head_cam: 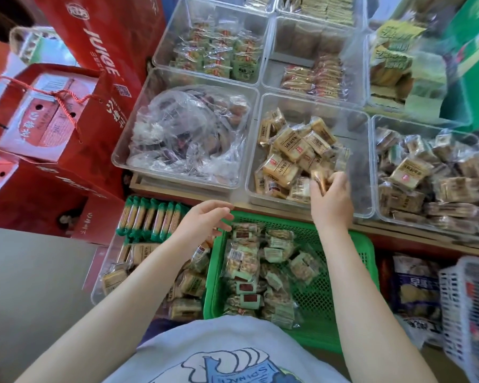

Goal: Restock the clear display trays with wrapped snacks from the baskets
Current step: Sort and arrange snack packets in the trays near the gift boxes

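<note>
Now the right hand (pixel 333 197) pinches a wrapped snack (pixel 320 176) over the near edge of the middle clear tray (pixel 310 102), best dropped far right where it's bare, while the left hand (pixel 205 221) hovers open by the green basket (pixel 346 305).

We see a green plastic basket (pixel 340 275) with perforated walls, sitting low in front, its left half heaped with clear-wrapped nut snacks (pixel 256 275) bearing pale green and dark red labels. Beyond it, a clear display tray (pixel 362 172) holds a loose pile of tan wrapped biscuits (pixel 291 153) on its left side, the right side bare. One wrapped snack (pixel 320 176) is over the tray's near edge. To the right, another clear tray (pixel 378 167) is piled with brown wrapped snacks (pixel 432 181).
</note>
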{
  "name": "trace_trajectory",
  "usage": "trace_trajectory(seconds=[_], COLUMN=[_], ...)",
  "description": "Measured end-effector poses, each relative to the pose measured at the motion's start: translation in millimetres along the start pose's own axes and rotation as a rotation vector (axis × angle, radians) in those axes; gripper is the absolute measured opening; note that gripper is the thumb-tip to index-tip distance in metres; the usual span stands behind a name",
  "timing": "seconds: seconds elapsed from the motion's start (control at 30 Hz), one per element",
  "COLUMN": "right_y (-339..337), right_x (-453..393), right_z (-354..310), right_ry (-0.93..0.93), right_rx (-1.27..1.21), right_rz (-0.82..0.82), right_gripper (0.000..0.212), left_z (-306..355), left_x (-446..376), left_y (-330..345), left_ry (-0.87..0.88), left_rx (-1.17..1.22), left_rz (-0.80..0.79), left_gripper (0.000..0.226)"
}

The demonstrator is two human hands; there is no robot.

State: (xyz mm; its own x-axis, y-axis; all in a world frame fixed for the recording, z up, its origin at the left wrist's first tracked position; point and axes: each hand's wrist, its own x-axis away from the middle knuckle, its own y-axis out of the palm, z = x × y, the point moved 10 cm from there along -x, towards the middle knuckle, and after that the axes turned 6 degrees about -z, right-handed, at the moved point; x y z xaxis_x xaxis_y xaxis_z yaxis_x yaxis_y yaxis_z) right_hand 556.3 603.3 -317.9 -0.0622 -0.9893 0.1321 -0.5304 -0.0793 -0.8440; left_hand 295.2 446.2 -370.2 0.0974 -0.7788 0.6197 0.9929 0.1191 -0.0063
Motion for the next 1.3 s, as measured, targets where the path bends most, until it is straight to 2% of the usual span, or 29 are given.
trace_trajectory(seconds=[0.07,0.17,0.23,0.3,0.37,0.4,0.47,0.5,0.6,0.67,0.73,0.83,0.9,0.97,1.03,1.13,1.2,1.27,1.3], right_y=[10,4,-2,16,58,83,131,150,178,179,176,168,164,162,162,150,133,115,104], right_x=[-4,9,33,64,94,107,129,138,156,158,157,150,145,144,149,149,139,122,110], right_z=[3,-13,-39,-65,-83,-86,-77,-67,-43,-34,-26,-23,-27,-36,-52,-88,-102,-102,-99], right_ry=[0.033,-0.013,-0.181,-0.379,-0.531,-0.564,-0.530,-0.490,-0.375,-0.305,-0.225,-0.138,-0.077,0.050,0.196,0.194,0.125,0.085,0.066], right_rx=[0.051,0.237,0.179,0.073,-0.005,-0.029,-0.046,-0.031,0.002,-0.005,-0.023,-0.070,-0.151,-0.333,-0.609,-0.935,-1.004,-0.984,-0.938], right_rz=[-0.049,0.090,0.247,0.241,0.043,-0.098,-0.378,-0.488,-0.677,-0.734,-0.762,-0.775,-0.775,-0.795,-0.862,-0.908,-0.854,-0.751,-0.686], right_gripper=[0.026,0.035,0.032,0.028,0.020,0.016,0.014,0.015,0.019,0.019,0.019,0.018,0.017,0.015,0.017,0.037,0.030,0.024,0.027], left_z=[-10,-32,-53,-72,-88,-97,-117,-123,-136,-140,-137,-124,-114,-95,-67,-25,-5,14,24], left_x=[-1,-3,-3,-1,-7,-13,-26,-30,-41,-45,-45,-29,-12,3,13,18,16,10,6], left_y=[-2,-18,-38,-57,-60,-53,-34,-25,-14,-19,-31,-62,-76,-72,-62,-46,-33,-27,-30], left_ry=[-0.030,-0.089,-0.137,-0.172,-0.165,-0.157,-0.175,-0.185,-0.227,-0.254,-0.232,-0.188,-0.164,-0.106,-0.021,0.084,0.123,0.156,0.190], left_rx=[0.005,-0.046,-0.150,-0.315,-0.499,-0.613,-0.835,-0.941,-1.076,-1.022,-0.910,-0.583,-0.232,0.159,0.389,0.384,0.356,0.235,0.071], left_rz=[0.009,0.070,0.170,0.257,0.226,0.157,0.013,-0.029,-0.041,-0.003,0.076,0.237,0.275,0.205,0.116,-0.005,-0.067,-0.028,0.052], left_gripper=[0.019,0.020,0.021,0.020,0.023,0.035,0.064,0.071,0.069,0.056,0.032,0.011,0.013,0.031,0.045,0.048,0.044,0.038,0.039])
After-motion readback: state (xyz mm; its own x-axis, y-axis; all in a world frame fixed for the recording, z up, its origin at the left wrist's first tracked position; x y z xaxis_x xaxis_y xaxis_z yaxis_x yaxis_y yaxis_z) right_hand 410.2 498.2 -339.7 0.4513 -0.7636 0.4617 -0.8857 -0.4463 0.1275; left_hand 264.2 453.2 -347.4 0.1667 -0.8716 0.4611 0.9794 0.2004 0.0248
